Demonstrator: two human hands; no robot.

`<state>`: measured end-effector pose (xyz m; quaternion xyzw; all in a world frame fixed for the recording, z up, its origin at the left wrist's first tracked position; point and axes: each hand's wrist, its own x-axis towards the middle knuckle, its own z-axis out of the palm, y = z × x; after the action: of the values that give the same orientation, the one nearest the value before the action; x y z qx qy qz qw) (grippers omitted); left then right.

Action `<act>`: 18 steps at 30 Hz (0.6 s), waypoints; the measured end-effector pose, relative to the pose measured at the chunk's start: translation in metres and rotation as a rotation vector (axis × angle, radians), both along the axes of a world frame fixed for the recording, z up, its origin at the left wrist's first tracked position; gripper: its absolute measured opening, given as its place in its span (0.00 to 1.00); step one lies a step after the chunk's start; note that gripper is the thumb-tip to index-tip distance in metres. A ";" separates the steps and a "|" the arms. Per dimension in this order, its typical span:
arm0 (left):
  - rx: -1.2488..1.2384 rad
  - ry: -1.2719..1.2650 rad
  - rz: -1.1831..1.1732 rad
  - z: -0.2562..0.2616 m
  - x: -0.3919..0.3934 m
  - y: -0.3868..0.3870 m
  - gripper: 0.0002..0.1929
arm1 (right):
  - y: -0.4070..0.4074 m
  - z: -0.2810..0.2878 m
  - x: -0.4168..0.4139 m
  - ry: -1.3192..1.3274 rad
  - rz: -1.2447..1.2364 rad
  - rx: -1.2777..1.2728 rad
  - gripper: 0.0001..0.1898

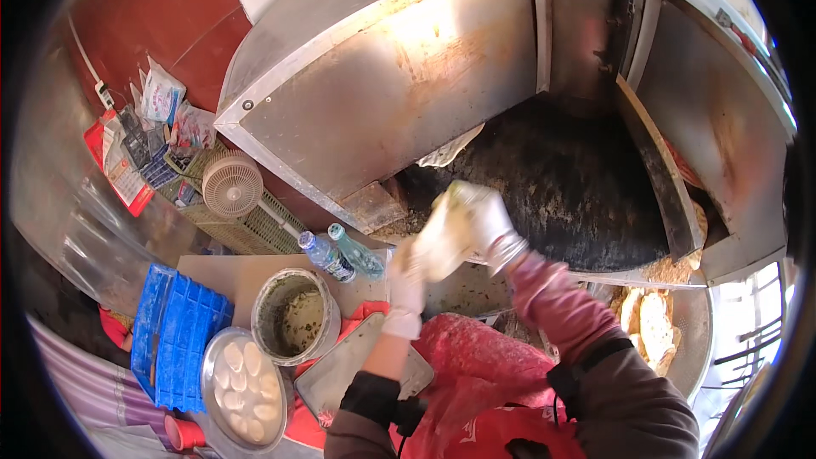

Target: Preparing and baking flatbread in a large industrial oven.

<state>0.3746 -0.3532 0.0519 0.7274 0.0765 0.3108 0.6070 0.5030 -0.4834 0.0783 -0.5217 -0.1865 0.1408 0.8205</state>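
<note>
A pale piece of dough (445, 239), blurred by motion, is stretched between my two gloved hands. My left hand (406, 287) grips its lower left end. At its upper right end is my right hand (491, 213), with some green showing near the fingers. Both hands are over the near left edge of a large black griddle (561, 185). Another pale flat piece of dough (451, 148) lies at the griddle's far left edge, partly hidden by the metal guard (395, 95).
Left of me stand a bucket (330, 325) with herb-flecked residue, a metal tray (363, 357), a round pan (208, 389) of several dough pieces, stacked blue crates (185, 338), two plastic bottles (328, 258) and a fan (233, 185). Browned flatbreads (655, 325) fill part of a metal basin (695, 338) at right.
</note>
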 end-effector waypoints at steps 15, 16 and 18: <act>-0.415 0.158 -0.068 -0.017 -0.026 0.031 0.12 | -0.094 -0.001 0.103 -0.889 -0.452 -1.644 0.46; -0.417 0.130 -0.033 -0.024 -0.044 0.054 0.11 | -0.091 -0.003 0.108 -0.859 -0.461 -1.674 0.46; -0.463 0.053 -0.029 -0.042 -0.107 0.121 0.09 | -0.081 0.006 0.115 -0.757 -0.465 -1.721 0.46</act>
<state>0.2673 -0.2324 0.0100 0.5776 0.1513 0.2573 0.7598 0.6177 -0.5640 0.0841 -0.9786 -0.1637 -0.1140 0.0507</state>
